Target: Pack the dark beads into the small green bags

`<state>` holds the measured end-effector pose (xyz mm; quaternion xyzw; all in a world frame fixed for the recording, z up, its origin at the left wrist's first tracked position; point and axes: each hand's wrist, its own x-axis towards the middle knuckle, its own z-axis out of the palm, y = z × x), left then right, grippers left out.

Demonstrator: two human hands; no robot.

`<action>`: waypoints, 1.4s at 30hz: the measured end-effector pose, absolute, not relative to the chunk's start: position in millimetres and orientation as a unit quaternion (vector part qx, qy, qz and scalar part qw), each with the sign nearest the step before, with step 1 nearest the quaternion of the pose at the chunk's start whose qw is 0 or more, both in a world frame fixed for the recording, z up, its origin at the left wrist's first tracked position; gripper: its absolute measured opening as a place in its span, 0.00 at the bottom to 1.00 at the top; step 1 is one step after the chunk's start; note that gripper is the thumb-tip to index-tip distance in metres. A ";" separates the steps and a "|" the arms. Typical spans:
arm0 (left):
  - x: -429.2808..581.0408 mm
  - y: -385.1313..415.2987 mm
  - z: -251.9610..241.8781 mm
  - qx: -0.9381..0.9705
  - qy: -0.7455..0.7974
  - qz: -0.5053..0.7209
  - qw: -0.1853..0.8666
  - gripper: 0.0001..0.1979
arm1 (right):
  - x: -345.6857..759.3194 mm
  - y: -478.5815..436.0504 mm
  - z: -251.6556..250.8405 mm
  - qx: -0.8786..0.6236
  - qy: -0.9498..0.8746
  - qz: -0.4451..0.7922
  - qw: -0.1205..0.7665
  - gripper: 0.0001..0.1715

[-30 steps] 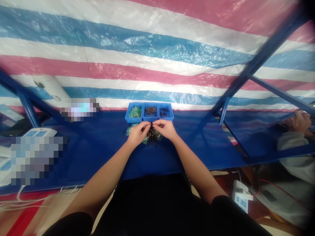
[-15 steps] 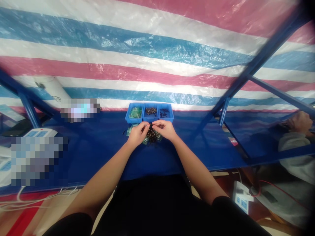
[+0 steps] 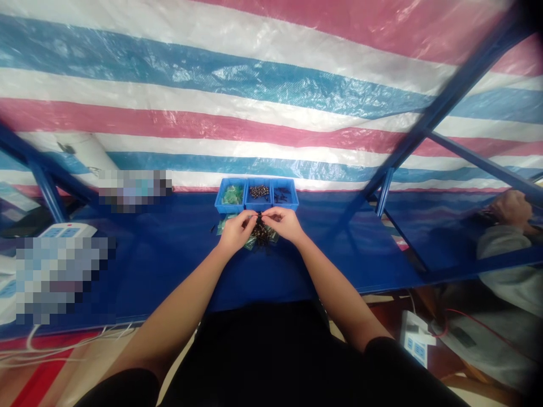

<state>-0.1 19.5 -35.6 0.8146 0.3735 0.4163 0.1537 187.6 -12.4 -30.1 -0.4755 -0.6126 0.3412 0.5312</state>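
Left hand (image 3: 235, 230): held just above the tabletop, thumb and forefinger pinched shut on one end of a small dark piece (image 3: 257, 215).
Right hand (image 3: 286, 223): mirrored pose, fingertips closed on the other end of the same piece, knuckles close to those of the left hand.
Held piece: thin and dark, bridging the narrow gap between the two pinches. Too small to name or to make out its shape.
Directly under the grip: a loose heap of dark parts (image 3: 260, 234) on the blue table cover (image 3: 169, 249), with green packets (image 3: 223, 225) showing at its edges, partly hidden by the left hand.
Just beyond the grip: a row of three blue bins (image 3: 257, 207) side by side. Green bits in the left one, brownish bits in the middle one, dark bits in the right one.
Far to the left of the grip: a white power strip (image 3: 68, 229), well apart.
Far to the right of the grip: another person's hand (image 3: 511, 208) past a slanting blue frame strut (image 3: 428, 121), well apart and not touching anything here.
Behind everything: a striped tarpaulin (image 3: 254, 85) in red, white and blue.
Step in hand: by the look of it, fine two-handed work on one piece, held over the heap. Impossible to tell whether joining, twisting or pulling apart.
Next move calls for: probably a firm pinch on both ends and small finger motions rather than arm travel, with the piece kept over the heap or the bins so a slip does not send it off across the cover.
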 end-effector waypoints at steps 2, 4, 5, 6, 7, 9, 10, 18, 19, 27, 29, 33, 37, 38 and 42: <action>-0.3 18.5 -34.1 0.816 0.375 0.410 0.158 0.14 | 187.6 -12.9 -28.8 -0.466 -0.608 0.361 0.531 0.17; -0.3 17.5 -33.1 0.819 0.378 0.398 0.167 0.14 | 188.5 -13.0 -27.7 -0.460 -0.601 0.382 0.530 0.18; -0.2 17.1 -32.7 0.821 0.379 0.391 0.172 0.14 | 189.3 -12.8 -27.2 -0.458 -0.597 0.393 0.528 0.18; -0.1 16.9 -32.5 0.822 0.380 0.386 0.177 0.14 | 190.4 -12.4 -26.9 -0.458 -0.592 0.403 0.527 0.18; 0.0 16.7 -32.4 0.822 0.382 0.382 0.180 0.14 | 191.6 -11.7 -26.7 -0.459 -0.584 0.413 0.527 0.18; 0.1 16.4 -32.1 0.820 0.387 0.380 0.183 0.15 | 194.2 -9.3 -26.6 -0.467 -0.552 0.430 0.540 0.18; 0.1 16.3 -31.9 0.819 0.389 0.379 0.183 0.15 | 195.5 -7.7 -26.8 -0.475 -0.527 0.435 0.554 0.18; 0.6 17.0 -34.0 0.823 0.389 0.379 0.169 0.15 | 211.7 3.9 -28.5 -0.492 -0.420 0.408 0.645 0.31; 0.9 17.1 -34.5 0.823 0.388 0.379 0.169 0.15 | 215.9 3.5 -28.4 -0.512 -0.446 0.392 0.621 0.28; 1.0 16.4 -33.2 0.817 0.395 0.388 0.162 0.15 | 238.5 -3.5 -31.9 -0.667 -0.659 0.204 0.281 0.11; 0.8 16.5 -33.2 0.816 0.397 0.388 0.161 0.15 | 236.5 -4.0 -32.7 -0.675 -0.669 0.201 0.236 0.13; 0.6 16.6 -33.1 0.816 0.399 0.387 0.160 0.15 | 232.8 -4.5 -33.0 -0.674 -0.681 0.192 0.211 0.10; 0.9 16.0 -32.6 0.815 0.401 0.387 0.157 0.14 | 234.0 -4.5 -34.5 -0.659 -0.683 0.201 0.244 0.06; 1.0 15.9 -32.5 0.816 0.401 0.386 0.156 0.14 | 234.5 -4.3 -35.0 -0.653 -0.679 0.203 0.266 0.06; 1.3 16.3 -33.0 0.818 0.399 0.386 0.153 0.14 | 232.4 -4.0 -33.9 -0.622 -0.654 0.225 0.368 0.07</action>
